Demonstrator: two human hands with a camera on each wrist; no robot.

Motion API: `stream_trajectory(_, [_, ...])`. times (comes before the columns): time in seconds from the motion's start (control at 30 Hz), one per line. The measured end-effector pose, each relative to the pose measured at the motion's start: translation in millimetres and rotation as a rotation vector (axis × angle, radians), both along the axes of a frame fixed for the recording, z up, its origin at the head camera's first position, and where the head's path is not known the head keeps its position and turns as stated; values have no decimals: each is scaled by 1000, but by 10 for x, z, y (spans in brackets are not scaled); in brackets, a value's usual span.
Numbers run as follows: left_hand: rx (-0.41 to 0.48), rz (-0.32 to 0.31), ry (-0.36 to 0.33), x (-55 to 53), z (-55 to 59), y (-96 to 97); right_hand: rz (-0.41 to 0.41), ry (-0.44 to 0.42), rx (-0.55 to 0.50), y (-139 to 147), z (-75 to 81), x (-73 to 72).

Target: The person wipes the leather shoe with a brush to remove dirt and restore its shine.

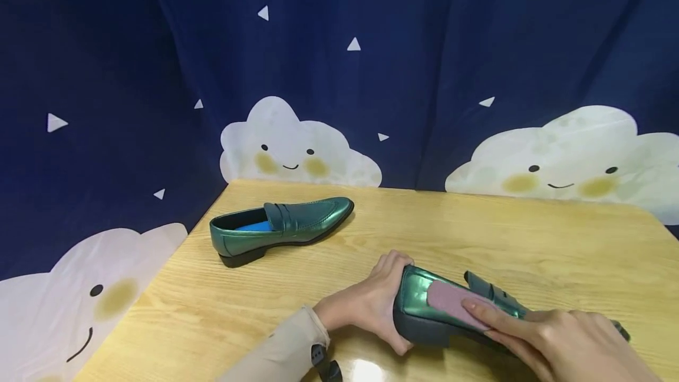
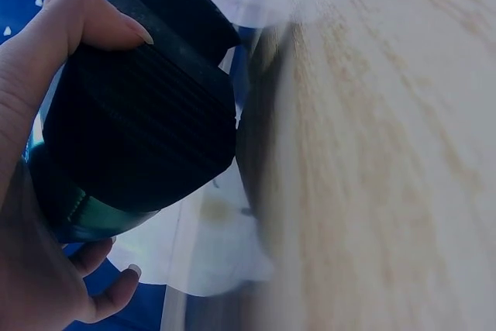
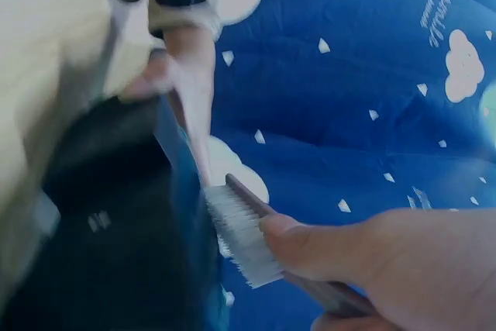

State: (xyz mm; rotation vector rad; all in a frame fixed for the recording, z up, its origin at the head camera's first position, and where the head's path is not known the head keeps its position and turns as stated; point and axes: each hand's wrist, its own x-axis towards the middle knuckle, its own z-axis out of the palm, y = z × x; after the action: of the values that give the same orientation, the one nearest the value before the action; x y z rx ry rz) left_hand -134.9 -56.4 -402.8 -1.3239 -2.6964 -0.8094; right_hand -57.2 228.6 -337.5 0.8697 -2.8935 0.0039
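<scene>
A metallic green loafer (image 1: pixel 415 295) with a dark sole is tipped on its side above the wooden table, toe pointing right. My left hand (image 1: pixel 368 304) grips it round the heel, the thumb against the dark heel block (image 2: pixel 167 106) in the left wrist view. My right hand (image 1: pixel 564 335) holds a brush with a pinkish back (image 1: pixel 448 298) along the upward-facing side of the loafer. White bristles (image 3: pixel 242 232) show in the right wrist view, pointing at the shoe. Part of the loafer's front is hidden behind my right hand.
The matching green loafer (image 1: pixel 313 226) with a blue insole stands upright at the back left of the wooden table (image 1: pixel 477 234). A dark blue curtain (image 1: pixel 403 75) with white clouds and triangles hangs behind and to the left.
</scene>
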Motion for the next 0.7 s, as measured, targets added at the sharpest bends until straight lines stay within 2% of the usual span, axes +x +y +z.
stream_trajectory(0.1, [0, 3, 3, 0, 5, 6, -65, 18, 26, 37, 40, -6])
stream_trajectory(0.13, [-1, 3, 7, 1, 5, 6, -51, 4, 18, 41, 44, -7])
stream_trajectory(0.23, [-1, 4, 22, 3, 5, 9, 63, -30, -37, 18, 8, 3])
stream_trajectory(0.3, [2, 3, 26, 2, 4, 13, 83, -52, -39, -2, -1, 8])
stream_trajectory(0.33, [4, 3, 24, 1, 4, 14, 79, -36, -40, -5, 1, 5])
stream_trajectory(0.4, [7, 8, 10, -2, 6, 12, 14, 1, -21, 4, 21, 1])
stream_trajectory(0.5, [7, 14, -15, -4, 11, 2, -73, 5, 23, 43, 70, -16])
stream_trajectory(0.67, [0, 9, -18, 0, 22, 1, 29, -74, -13, 90, 75, -19])
stream_trajectory(0.7, [-1, 9, -17, 2, 22, 5, 30, -81, -7, 100, 79, -16])
